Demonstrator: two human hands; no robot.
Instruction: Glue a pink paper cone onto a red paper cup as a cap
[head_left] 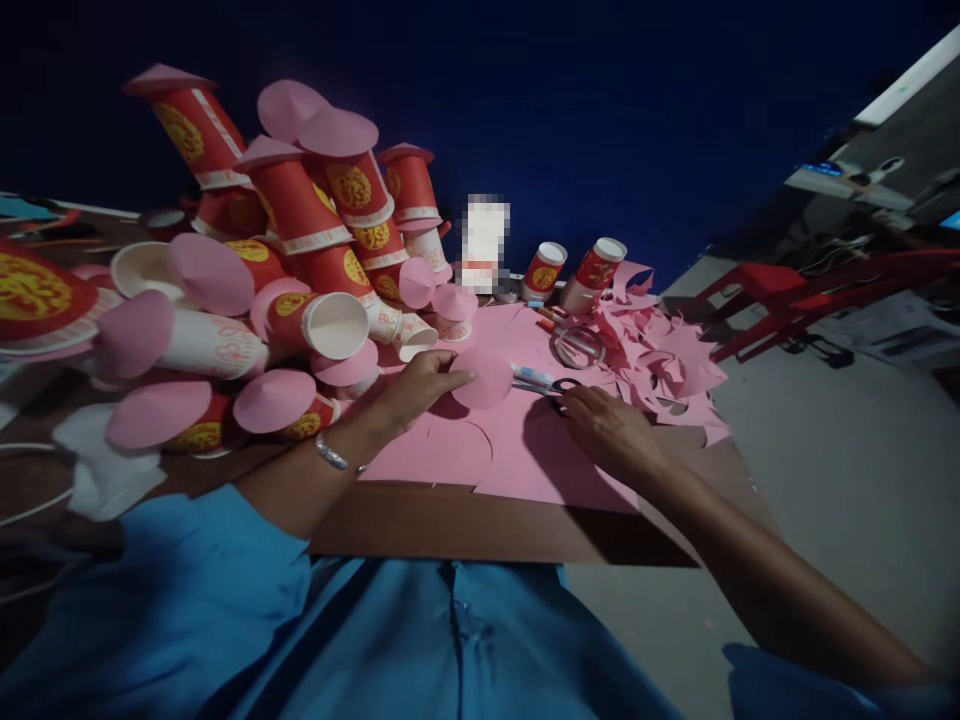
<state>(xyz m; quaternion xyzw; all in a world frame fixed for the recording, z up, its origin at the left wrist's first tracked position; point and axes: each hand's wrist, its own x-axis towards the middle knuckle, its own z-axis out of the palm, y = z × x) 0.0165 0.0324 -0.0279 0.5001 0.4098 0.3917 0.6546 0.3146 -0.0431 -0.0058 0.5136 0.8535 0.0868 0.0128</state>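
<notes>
A round pink paper disc point(484, 378) is pinched by its left edge between the thumb and fingers of my left hand point(424, 392). To the right, the fingers of my right hand point(604, 425) are at the black handles of a pair of scissors point(566, 386), whose blades point left toward the disc. A white and blue glue tube point(533, 376) lies just behind the blades. Under both hands are sheets of pink paper point(555, 455), one with a curved cut line.
Red and white paper cups point(296, 200) with pink cone tops are piled at the left. Two cups point(544, 272) stand at the back. Tape point(577, 347) and pink scraps point(660, 360) lie at the right. A red stool point(757, 290) stands beyond the table.
</notes>
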